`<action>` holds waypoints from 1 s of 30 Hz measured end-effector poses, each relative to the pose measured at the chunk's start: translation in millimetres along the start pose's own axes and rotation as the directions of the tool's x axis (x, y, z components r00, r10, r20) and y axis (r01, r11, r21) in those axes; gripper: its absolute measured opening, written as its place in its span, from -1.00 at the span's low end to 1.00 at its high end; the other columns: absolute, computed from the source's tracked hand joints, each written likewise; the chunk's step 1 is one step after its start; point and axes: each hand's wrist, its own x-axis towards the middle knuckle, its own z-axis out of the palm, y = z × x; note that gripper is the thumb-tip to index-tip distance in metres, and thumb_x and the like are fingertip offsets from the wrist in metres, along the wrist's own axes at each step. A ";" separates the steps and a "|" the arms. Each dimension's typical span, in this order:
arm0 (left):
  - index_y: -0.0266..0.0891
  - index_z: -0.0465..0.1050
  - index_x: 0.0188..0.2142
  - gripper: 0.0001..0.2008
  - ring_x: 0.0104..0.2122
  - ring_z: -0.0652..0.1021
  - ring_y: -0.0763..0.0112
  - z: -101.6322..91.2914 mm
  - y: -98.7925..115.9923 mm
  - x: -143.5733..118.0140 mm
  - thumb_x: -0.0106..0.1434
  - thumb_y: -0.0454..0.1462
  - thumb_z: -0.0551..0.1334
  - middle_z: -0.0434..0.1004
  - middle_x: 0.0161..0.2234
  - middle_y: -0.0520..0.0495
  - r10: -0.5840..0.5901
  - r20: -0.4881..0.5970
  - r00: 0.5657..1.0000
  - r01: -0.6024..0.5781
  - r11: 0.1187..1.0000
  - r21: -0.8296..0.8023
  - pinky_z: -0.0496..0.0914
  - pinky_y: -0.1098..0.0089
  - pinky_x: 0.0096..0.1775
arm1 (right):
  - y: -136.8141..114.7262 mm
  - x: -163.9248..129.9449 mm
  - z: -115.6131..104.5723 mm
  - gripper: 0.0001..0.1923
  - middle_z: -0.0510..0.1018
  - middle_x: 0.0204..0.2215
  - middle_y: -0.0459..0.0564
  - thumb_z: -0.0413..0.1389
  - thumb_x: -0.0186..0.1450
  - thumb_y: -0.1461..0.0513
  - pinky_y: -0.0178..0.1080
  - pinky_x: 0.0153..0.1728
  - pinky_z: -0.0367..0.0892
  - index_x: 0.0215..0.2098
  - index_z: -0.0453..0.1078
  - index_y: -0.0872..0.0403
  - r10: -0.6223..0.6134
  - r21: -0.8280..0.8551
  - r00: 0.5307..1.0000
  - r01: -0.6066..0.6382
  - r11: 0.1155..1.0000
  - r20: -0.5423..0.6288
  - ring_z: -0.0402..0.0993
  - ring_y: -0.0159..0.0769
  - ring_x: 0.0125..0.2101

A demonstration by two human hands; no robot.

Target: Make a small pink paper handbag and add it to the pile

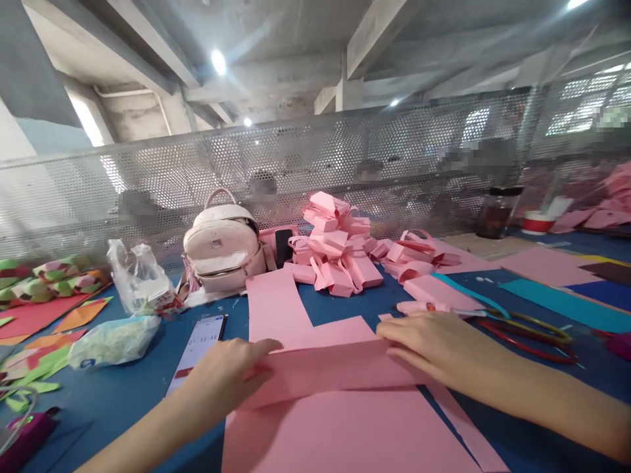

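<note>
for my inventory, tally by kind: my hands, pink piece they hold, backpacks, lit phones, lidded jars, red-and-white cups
hands: 2 (left hand, right hand)
pink piece: 1
backpack: 1
lit phone: 1
lidded jar: 1
red-and-white cup: 1
total: 7

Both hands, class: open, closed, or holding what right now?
Left hand: holding the wide pink strip at its left end.
Right hand: holding that strip's right end.
</note>
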 end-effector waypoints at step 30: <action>0.05 0.49 0.13 -0.68 0.03 0.60 0.49 99.6 -0.2 -2.8 0.53 -0.22 0.05 0.58 0.10 0.18 0.749 -0.416 0.515 -0.425 0.645 0.635 0.28 0.33 0.26 | -29.3 29.8 97.0 -0.23 0.20 0.36 0.13 0.05 0.39 -0.15 0.07 0.26 0.26 0.42 0.09 0.01 -0.358 0.320 0.934 0.344 0.883 -0.017 0.21 0.05 0.31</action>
